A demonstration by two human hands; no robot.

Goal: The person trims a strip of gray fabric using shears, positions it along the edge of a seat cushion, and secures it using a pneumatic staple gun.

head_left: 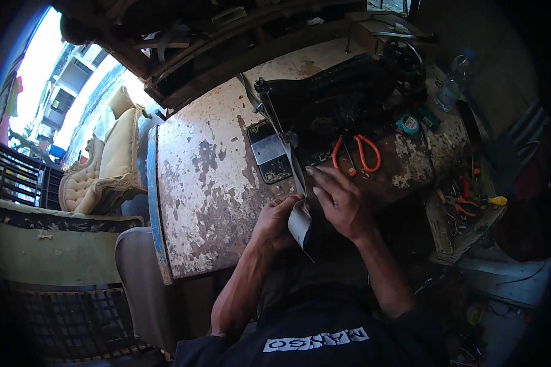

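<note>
The room is dim and cluttered, open at the far left to bright daylight, where one cream tufted sofa (98,177) stands. Across the middle spreads one wooden desk (208,177), its pale coating worn into brown patches, its left edge blue. On the desk stands one black sewing machine (333,92), its arm stretching rightward from the needle end to a single handwheel. One open drawer (441,229), wooden and full of mixed tools, juts out at the right.

Two hands meet in front of the machine. The left hand (272,223) has its grip clamped on the strip (299,221), thumb uppermost. The right hand (346,205) is just beside the strip's other edge, its grip apart, thumb and forefinger parted; I cannot tell whether the fingertips touch. There is one grey strip, running from the needle end toward the person, its long axis leaning slightly right as it nears; the loose end widens, curls and points at the person's lap.

Smaller still: one clear bottle (452,88) with a blue cap, two orange-red handle loops (379,159) near the right hand, one round teal tape measure (408,125).
</note>
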